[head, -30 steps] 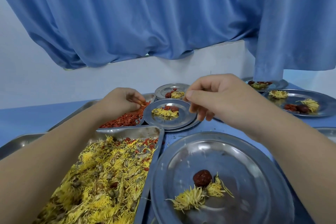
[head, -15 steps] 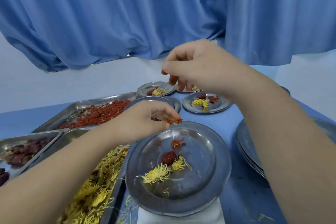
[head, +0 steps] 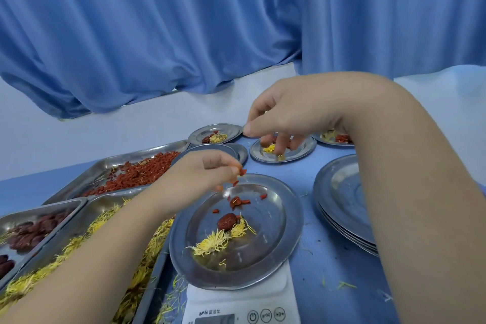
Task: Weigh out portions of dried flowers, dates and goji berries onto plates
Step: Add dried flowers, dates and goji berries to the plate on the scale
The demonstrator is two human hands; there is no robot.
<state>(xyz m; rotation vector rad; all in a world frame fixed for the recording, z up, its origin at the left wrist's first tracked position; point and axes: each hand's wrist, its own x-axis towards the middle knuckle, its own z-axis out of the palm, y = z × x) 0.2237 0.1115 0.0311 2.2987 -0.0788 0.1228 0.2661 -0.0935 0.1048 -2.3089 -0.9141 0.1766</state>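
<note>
A few goji berries (head: 242, 172) are pinched between the curled fingers of the left hand (head: 207, 176), held just above the far left rim of the plate (head: 289, 239). The plate is set on the scale (head: 263, 302), near on the desk (head: 328, 271). On the plate a date (head: 226, 221), dried flowers (head: 210, 244) and scattered berries (head: 238, 202) are seen. The right hand (head: 286, 118) is held higher and farther, thumb pressed to forefinger, the other fingers curled. Whether anything is pinched there cannot be told. The goji tray (head: 147, 151) lies to the left, a stack of plates (head: 339, 205) to the right.
</note>
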